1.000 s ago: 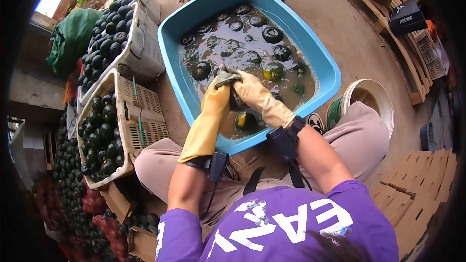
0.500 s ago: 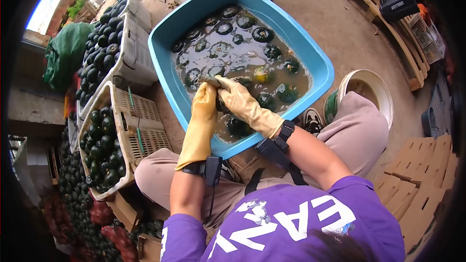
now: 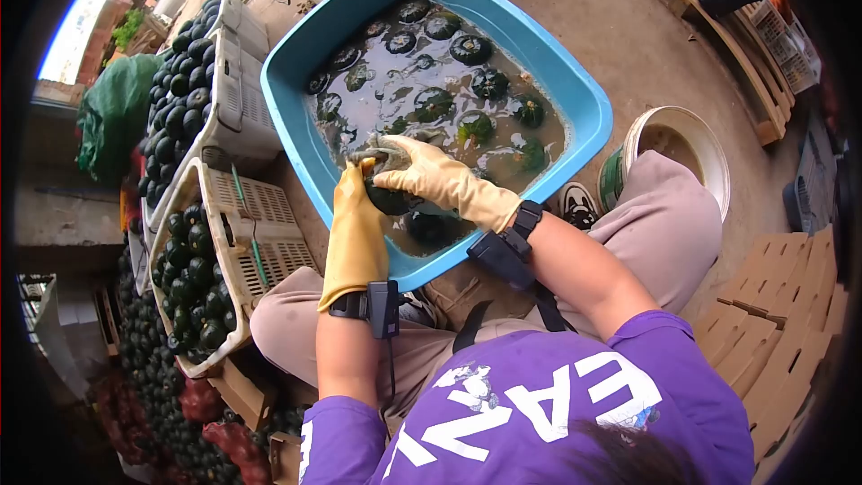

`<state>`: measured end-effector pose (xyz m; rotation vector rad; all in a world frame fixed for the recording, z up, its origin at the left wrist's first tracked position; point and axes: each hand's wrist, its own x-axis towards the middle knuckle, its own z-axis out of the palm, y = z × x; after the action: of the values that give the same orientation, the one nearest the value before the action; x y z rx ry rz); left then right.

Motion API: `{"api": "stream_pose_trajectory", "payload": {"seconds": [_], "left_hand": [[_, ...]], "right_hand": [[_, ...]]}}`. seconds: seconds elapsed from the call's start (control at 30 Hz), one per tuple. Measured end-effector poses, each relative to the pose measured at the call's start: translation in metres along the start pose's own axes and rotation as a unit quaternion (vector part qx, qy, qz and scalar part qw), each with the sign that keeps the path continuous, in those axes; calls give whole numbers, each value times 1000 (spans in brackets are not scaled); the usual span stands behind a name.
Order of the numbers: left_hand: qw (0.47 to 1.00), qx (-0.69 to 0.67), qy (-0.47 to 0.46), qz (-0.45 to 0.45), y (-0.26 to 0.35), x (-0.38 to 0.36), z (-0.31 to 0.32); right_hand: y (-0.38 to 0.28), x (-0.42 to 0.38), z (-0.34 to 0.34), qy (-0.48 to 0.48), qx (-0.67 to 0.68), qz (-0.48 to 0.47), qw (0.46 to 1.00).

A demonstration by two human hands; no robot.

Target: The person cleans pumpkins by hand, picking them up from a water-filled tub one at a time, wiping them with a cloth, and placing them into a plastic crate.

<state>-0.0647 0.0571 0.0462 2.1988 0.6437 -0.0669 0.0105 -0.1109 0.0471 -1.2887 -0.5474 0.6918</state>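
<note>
Both my hands wear yellow rubber gloves and meet over the near left part of a blue plastic tub (image 3: pixel 575 99). My right hand (image 3: pixel 431 178) is closed on a wet grey cloth (image 3: pixel 388 160), thumb and fingers bent around it. Against the cloth's left side, my left hand (image 3: pixel 355 193) has its fingers curled, with the dirty fingertips partly hidden. Directly below the hands is a dark green squash (image 3: pixel 386 200), half covered by the gloves. Several more round green squashes (image 3: pixel 470 49) float in the tub's murky brown water (image 3: pixel 382 108).
Crates of dark green squashes (image 3: pixel 193 278) stand along the left, with a green sack (image 3: pixel 117 112) behind. By my right knee is a white bucket (image 3: pixel 709 162) of brownish water. Flattened cardboard (image 3: pixel 772 323) lies at the right, and a wooden pallet (image 3: pixel 727 63) at the back right.
My hands have drawn slightly apart and shifted left, showing more of the grey cloth and the squash below. The squashes in the water have drifted, and the view has shifted a little.
</note>
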Motion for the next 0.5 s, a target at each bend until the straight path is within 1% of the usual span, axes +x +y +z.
{"api": "stream_pose_trajectory", "payload": {"seconds": [0.03,0.07,0.1,0.13,0.17,0.2,0.23,0.3,0.33,0.37,0.43,0.47,0.5], "left_hand": [[971,-198,-49,-121,-23,29,9],[768,-575,-3,-281,-22,37,15],[768,-574,-4,-283,-25,37,19],[805,-558,23,-197,-14,30,22],[835,-536,51,-111,-1,20,24],[857,-506,63,-78,19,10,21],[873,-484,35,-47,26,7,16],[886,-462,-33,-10,49,-2,-2],[886,-461,-41,7,61,-10,-11],[882,-471,-21,25,59,-6,-12],[906,-420,24,40,43,8,-13],[906,-420,25,43,35,11,-10],[906,-416,68,30,28,13,-5]], "right_hand": [[7,3,-1,-13,-57,-33,998],[10,5,0,-15,-47,-48,998],[11,7,-4,-14,-47,-46,998],[4,9,-8,-71,52,22,996],[1,11,-11,-126,152,90,976],[8,15,-13,-113,203,105,967],[-3,11,-17,-128,222,134,957],[-9,6,-14,-118,365,267,884],[-11,3,-9,-138,404,213,879],[-13,-1,-6,-140,402,215,879],[-21,-8,3,-132,442,154,874],[-35,-18,10,-100,496,195,840],[-26,-13,8,-101,495,194,841]]}}
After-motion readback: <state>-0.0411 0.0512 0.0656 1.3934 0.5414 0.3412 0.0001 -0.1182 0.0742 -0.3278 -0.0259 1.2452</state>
